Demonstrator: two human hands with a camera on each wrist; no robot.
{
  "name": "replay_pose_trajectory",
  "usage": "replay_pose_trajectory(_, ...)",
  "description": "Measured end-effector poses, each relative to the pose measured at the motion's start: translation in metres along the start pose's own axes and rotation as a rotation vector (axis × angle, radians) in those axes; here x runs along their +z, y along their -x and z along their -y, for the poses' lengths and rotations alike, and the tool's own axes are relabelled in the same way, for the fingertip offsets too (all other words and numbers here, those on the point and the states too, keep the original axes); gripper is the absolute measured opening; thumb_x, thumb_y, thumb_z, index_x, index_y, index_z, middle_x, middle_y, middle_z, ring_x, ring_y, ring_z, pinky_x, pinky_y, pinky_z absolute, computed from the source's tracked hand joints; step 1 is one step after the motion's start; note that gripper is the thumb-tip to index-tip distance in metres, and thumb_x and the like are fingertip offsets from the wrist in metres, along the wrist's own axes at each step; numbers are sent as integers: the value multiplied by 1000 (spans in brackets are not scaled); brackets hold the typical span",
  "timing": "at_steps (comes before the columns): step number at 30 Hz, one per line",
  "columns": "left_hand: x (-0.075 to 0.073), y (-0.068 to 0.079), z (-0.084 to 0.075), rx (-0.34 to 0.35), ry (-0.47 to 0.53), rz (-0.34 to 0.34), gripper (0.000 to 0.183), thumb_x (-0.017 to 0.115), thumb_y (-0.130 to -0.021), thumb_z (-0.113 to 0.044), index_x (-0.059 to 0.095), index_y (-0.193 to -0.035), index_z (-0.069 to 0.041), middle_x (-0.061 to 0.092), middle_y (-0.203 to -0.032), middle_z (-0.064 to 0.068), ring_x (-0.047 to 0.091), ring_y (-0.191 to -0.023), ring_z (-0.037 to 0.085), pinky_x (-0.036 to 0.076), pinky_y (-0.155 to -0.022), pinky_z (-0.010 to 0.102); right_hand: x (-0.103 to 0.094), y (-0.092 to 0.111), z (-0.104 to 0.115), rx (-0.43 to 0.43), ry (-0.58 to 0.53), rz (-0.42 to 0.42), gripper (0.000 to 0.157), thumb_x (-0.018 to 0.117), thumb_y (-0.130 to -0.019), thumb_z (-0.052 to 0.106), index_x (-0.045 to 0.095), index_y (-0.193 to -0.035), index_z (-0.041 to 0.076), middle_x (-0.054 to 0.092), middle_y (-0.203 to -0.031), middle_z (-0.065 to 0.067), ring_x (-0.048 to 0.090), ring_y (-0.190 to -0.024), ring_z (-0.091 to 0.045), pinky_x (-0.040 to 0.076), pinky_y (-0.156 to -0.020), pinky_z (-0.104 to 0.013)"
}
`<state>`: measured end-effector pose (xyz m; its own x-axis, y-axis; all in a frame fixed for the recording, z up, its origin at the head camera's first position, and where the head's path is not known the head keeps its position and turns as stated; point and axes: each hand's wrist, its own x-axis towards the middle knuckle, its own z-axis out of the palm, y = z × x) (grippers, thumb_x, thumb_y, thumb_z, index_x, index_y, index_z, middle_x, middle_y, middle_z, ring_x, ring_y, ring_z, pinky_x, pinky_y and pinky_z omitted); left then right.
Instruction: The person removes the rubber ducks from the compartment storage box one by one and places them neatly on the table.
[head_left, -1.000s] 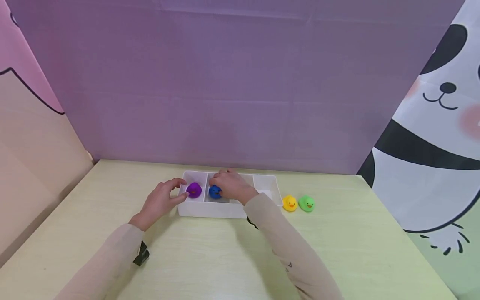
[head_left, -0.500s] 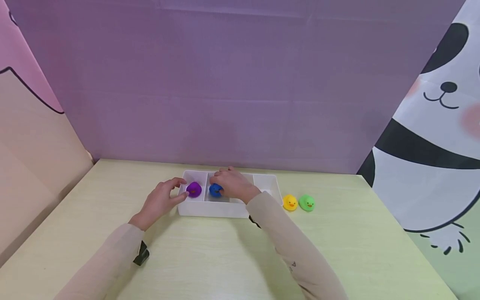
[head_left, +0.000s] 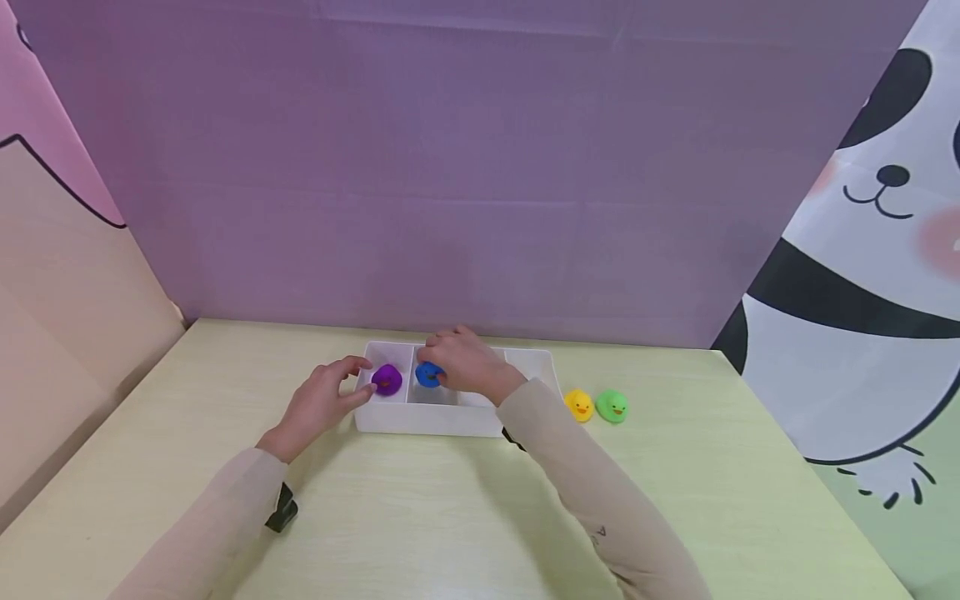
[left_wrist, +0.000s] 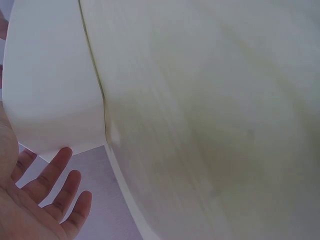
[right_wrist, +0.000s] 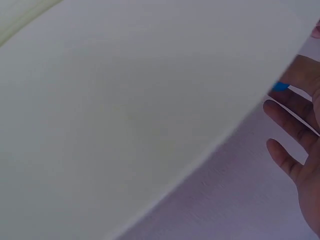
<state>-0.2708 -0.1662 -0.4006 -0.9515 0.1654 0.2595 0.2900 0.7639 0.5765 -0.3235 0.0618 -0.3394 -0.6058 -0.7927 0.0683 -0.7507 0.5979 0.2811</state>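
In the head view a white divided box stands on the table. A purple rubber duck sits in its leftmost compartment. My right hand pinches a blue rubber duck over the adjoining compartment; a bit of that blue duck shows between fingers in the right wrist view. My left hand is at the box's left end, thumb and forefinger apart by the rim near the purple duck. Its other fingers are spread beside the box wall in the left wrist view; whether they touch it I cannot tell.
A yellow duck and a green duck sit side by side on the table, just right of the box. Behind the table rises a purple backdrop. My right forearm crosses over the box's front wall.
The blue duck has risen slightly in my right hand, which has shifted up and a little right. The left hand and the other ducks stay where they were.
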Motion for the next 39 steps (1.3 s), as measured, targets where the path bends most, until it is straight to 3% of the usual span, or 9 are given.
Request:
replay_pose_trajectory(10, 1, 0, 1, 18, -9, -9, 38, 61, -85, -29, 56, -119, -13, 60, -111, 14, 54, -101, 32, 45, -82, 50, -17, 11, -4, -33, -6, -65, 24, 67, -81, 20, 61, -105, 19, 64, -104, 4, 51, -95, -16, 41, -83, -35)
replay_pose_trajectory(20, 0, 0, 3, 34, 0, -13, 38, 61, -85, -30, 56, -119, -12, 60, -111, 14, 54, -101, 33, 45, -79, 49, -22, 22, -10, -53, 38, -127, 24, 68, -80, 20, 62, -103, 17, 64, -103, 4, 53, -96, -15, 42, -82, -34)
replay_pose_trajectory(39, 1, 1, 2, 10, -1, -9, 38, 61, -86, -31, 55, -120, -14, 59, -112, 12, 52, -102, 33, 44, -79, 50, -17, 61, -35, 22, -7, -166, 26, 72, -76, 17, 62, -100, 18, 62, -97, 4, 53, -95, -15, 43, -83, -35)
